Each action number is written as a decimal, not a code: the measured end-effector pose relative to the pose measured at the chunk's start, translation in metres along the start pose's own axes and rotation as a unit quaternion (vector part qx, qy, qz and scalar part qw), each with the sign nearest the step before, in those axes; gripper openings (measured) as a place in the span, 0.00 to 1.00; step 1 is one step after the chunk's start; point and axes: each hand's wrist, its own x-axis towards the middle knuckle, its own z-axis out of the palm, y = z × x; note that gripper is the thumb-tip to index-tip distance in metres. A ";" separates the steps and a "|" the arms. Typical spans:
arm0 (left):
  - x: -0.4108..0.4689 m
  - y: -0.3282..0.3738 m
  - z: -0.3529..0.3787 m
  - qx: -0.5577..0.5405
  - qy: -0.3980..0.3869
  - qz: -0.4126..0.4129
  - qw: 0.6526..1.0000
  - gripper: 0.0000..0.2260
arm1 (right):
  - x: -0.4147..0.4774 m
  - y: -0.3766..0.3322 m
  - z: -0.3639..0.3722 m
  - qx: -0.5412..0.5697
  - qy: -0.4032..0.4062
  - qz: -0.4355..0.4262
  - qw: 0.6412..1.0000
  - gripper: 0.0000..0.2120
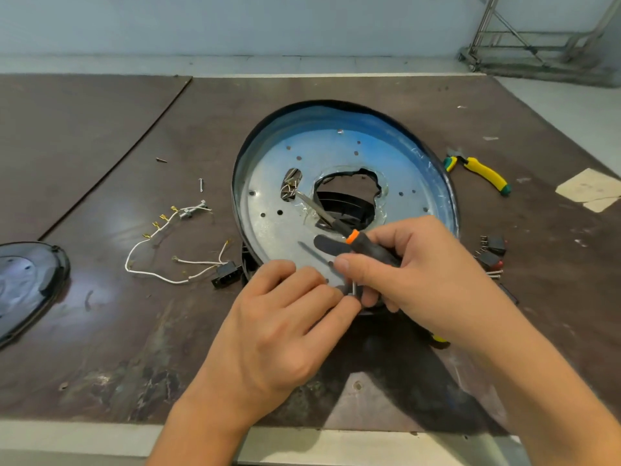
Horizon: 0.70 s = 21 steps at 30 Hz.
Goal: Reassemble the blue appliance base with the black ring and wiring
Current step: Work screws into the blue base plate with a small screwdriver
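Lying on the table (134, 331), the blue appliance base (353, 156) shows a scuffed silver floor and a ragged centre opening over the black ring (346, 203). At its near rim my right hand (420, 274) grips a screwdriver (366, 247) and my left hand (279, 324) pinches a small metal piece (353, 288). The wiring (168, 230) lies to its left.

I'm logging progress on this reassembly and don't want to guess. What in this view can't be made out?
All in the head view:
- The small metal part at the blue base near rim: mostly covered by the left hand and right hand.
- The black ring: seen only through the centre hole; the base hides the rest.
- The dark cover: cut off by the left edge.
- The bits in the oval slot: too small.
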 end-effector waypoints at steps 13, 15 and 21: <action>-0.003 -0.001 0.006 -0.005 0.038 -0.003 0.999 0.05 | 0.002 0.007 -0.007 0.027 -0.042 -0.026 0.998 0.08; -0.005 -0.001 0.007 -0.016 0.049 0.002 0.999 0.05 | 0.003 0.008 -0.006 0.017 -0.045 -0.031 0.998 0.10; -0.007 -0.002 0.009 -0.034 0.050 0.000 0.998 0.05 | 0.002 0.009 -0.007 -0.004 -0.071 -0.026 0.997 0.12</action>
